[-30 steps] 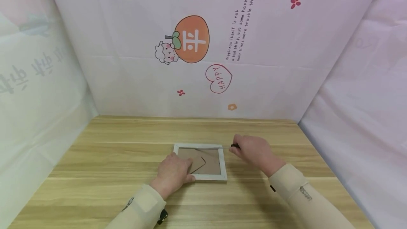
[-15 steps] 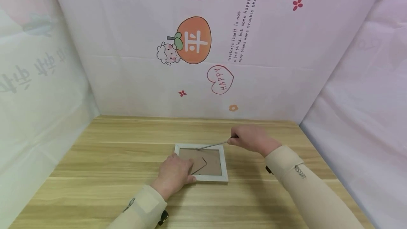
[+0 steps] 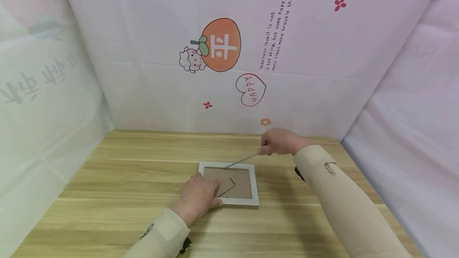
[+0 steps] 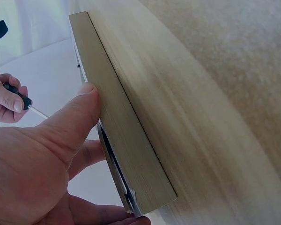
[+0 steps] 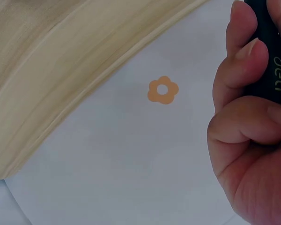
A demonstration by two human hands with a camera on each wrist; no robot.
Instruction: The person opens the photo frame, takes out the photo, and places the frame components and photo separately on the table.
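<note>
A white picture frame (image 3: 254,182) lies back up on the table, its brown backing board (image 3: 242,188) showing dark angled slits. My left hand (image 3: 197,196) holds the frame at its left near corner. In the left wrist view the thumb presses on the frame's outer side (image 4: 117,108), and the fingers reach over the other edges. My right hand (image 3: 281,140) grips a screwdriver (image 3: 244,159) by its black handle (image 5: 267,51), marked "deli" in the right wrist view. The shaft slants down to the left, and its tip meets the board's far edge beside the frame's inner rim.
The wood-grain table (image 3: 118,178) spreads around the frame. A white printed cloth (image 3: 161,94) stands behind its far edge, and pale cloth sides (image 3: 412,130) hang to the left and right.
My right hand has risen and moved away toward the back, tilting the screwdriver from nearly flat to a steeper slant. The left hand keeps its place on the frame.
</note>
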